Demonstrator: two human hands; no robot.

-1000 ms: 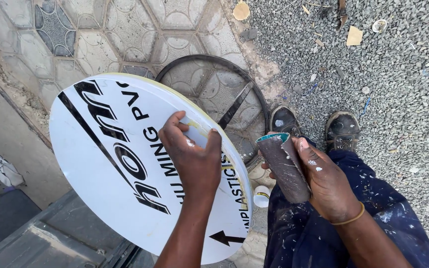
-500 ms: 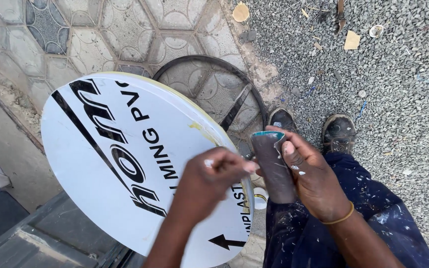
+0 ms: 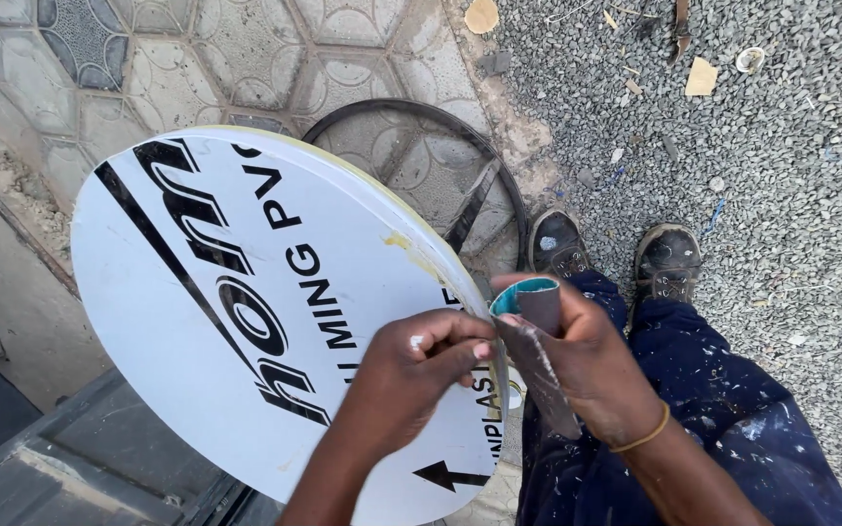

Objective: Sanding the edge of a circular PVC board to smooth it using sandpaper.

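Note:
A large white round board [image 3: 197, 321] with black lettering and an arrow leans in front of me, its yellowish edge turned toward my legs. My right hand [image 3: 587, 365] grips a folded strip of dark sandpaper [image 3: 538, 360] with a teal backing, held just beside the board's edge. My left hand [image 3: 416, 375] reaches across the board's face, and its fingertips pinch the near side of the same sandpaper strip. Both hands meet at the board's right rim.
A black metal ring [image 3: 440, 185] lies on the hexagon-patterned paving [image 3: 343, 58] behind the board. Grey gravel [image 3: 782, 175] with scattered wood chips lies to the right. My two dusty shoes [image 3: 669, 258] stand on it. A dark metal frame [image 3: 80, 458] sits at lower left.
My left hand left the board's edge and came over to the sandpaper in my right hand. The view shifted slightly; the board stayed put.

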